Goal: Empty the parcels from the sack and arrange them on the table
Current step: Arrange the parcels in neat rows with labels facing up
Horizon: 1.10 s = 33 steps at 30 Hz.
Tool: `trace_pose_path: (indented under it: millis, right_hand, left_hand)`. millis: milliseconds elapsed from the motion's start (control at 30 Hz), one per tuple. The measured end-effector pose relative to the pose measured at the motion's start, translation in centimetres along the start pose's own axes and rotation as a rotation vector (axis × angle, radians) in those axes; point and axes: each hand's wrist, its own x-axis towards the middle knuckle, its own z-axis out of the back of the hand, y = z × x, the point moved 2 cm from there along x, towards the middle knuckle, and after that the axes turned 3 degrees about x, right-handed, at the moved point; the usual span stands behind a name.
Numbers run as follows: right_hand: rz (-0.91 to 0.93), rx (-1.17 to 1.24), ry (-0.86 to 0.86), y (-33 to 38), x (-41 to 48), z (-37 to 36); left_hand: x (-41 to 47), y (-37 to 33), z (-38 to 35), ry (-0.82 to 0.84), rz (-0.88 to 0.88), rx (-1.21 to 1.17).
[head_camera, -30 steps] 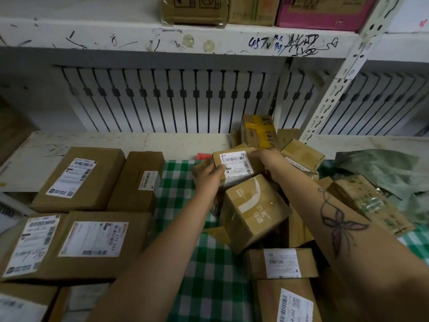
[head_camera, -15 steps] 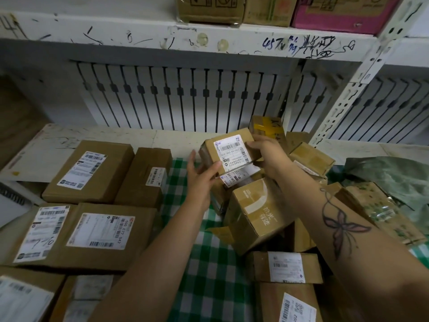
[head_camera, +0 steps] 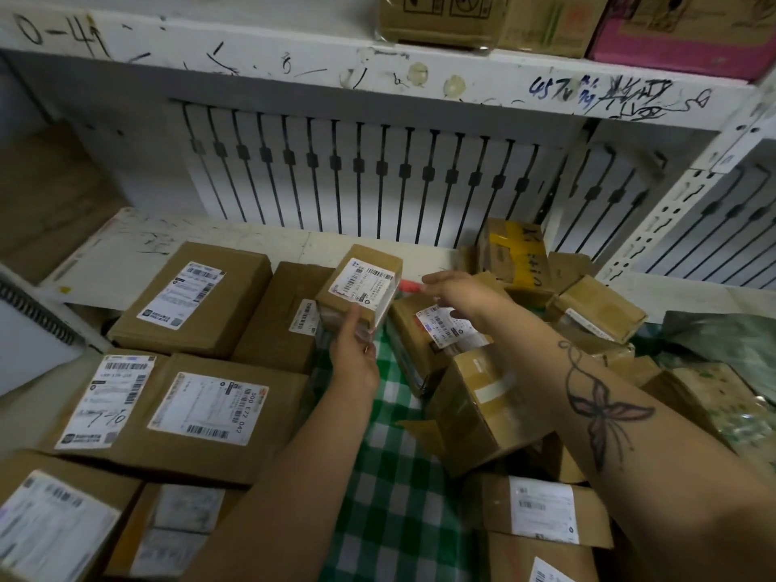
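My left hand (head_camera: 356,352) grips a small brown parcel (head_camera: 362,283) with a white label and holds it above the green checked cloth (head_camera: 390,489), just right of the arranged boxes. My right hand (head_camera: 462,294) has left that parcel and hovers, fingers loosely spread, over a labelled parcel (head_camera: 436,333) on top of the jumbled pile. Larger labelled boxes (head_camera: 197,296) lie in neat rows on the left. The green sack (head_camera: 722,342) lies crumpled at the right edge.
A white shelf board (head_camera: 138,245) runs along the back under a slatted panel. A perforated metal upright (head_camera: 655,228) stands at the right. More boxes sit on the upper shelf (head_camera: 441,18). A spiral notebook (head_camera: 29,329) lies at the far left.
The small parcel was lifted off the pile with both hands and carried left toward the arranged boxes. My right hand has let go of it and moved back over the pile.
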Motion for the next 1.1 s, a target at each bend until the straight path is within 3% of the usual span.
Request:
trace_pose_path:
  millis: [267,633,867,1100]
  right_hand:
    - [0.003,-0.012,0.114,2.7,1.3,-4.1]
    - [-0.047,-0.228,0.149,2.6,2.0,-6.4]
    - [-0.052,-0.225,0.121,2.0,3.3,-4.9]
    - [-0.155,-0.23,-0.053,-0.9,4.1,1.0]
  left_hand:
    - [1.4,0.6,0.4,-0.114,0.097,0.107]
    - [4.8,1.0,1.5,-0.2,0.213,0.114]
    - [6.2,2.2,2.5,-0.312,0.196,0.33]
    - [4.2,4.8,0.3,-0.147,0.269,0.383]
